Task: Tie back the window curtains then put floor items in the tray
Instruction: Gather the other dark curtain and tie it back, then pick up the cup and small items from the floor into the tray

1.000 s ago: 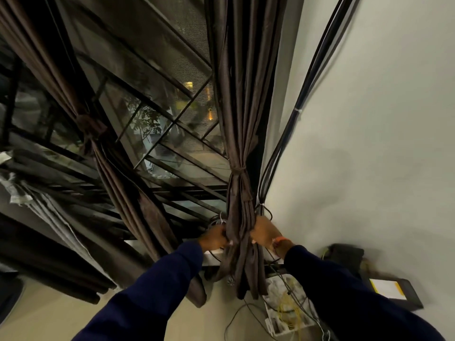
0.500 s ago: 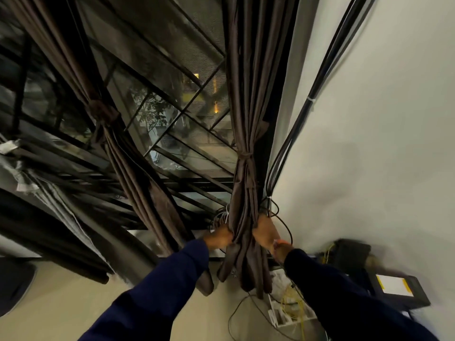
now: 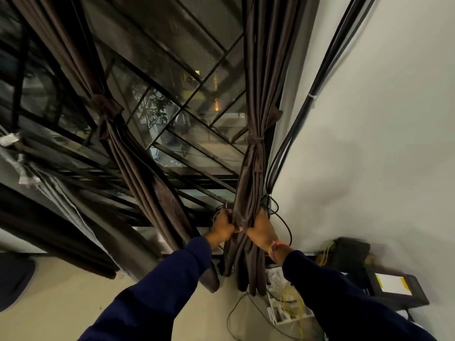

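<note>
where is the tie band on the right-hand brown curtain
In the head view the thin brown tie band cinches the right-hand brown curtain right of centre, beside the black wall cables, above both hands.

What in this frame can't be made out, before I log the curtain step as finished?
- Head view: fingertips of the left hand and right hand are buried in the right curtain folds.
- Whether its tie is knotted: too small.
- The tray: nowhere in view.
- The white box of yellow wires: partly behind the right sleeve.
</note>
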